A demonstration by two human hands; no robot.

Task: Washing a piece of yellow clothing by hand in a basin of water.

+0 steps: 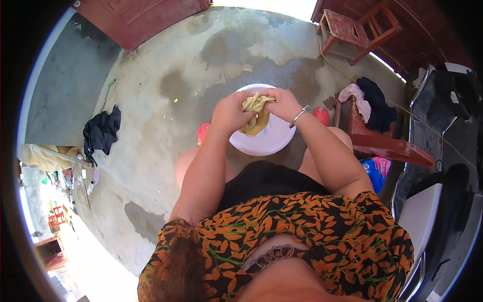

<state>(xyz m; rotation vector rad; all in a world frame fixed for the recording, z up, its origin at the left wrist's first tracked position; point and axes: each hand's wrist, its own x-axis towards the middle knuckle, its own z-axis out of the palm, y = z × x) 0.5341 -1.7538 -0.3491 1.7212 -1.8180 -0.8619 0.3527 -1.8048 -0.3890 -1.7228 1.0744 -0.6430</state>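
A yellowish wet-looking cloth (256, 113) is bunched and twisted between my two hands, its lower part hanging down. My left hand (234, 109) grips it on the left side, and my right hand (282, 102), with a metal bangle at the wrist, pinches its upper right end. Directly below is a white plastic basin (260, 145) on the concrete floor between my feet. Whether the hanging end touches the basin cannot be told. Much of the basin's interior is hidden behind the cloth and hands.
Right of me, a red wooden chair (356, 117) bears a pink cloth (356, 99) and a dark cloth (377, 107). A blue and pink bag (377, 171) sits below it. Another red chair (345, 34) stands at upper right. Black fabric (102, 130) lies at left. Damp patches mark the floor.
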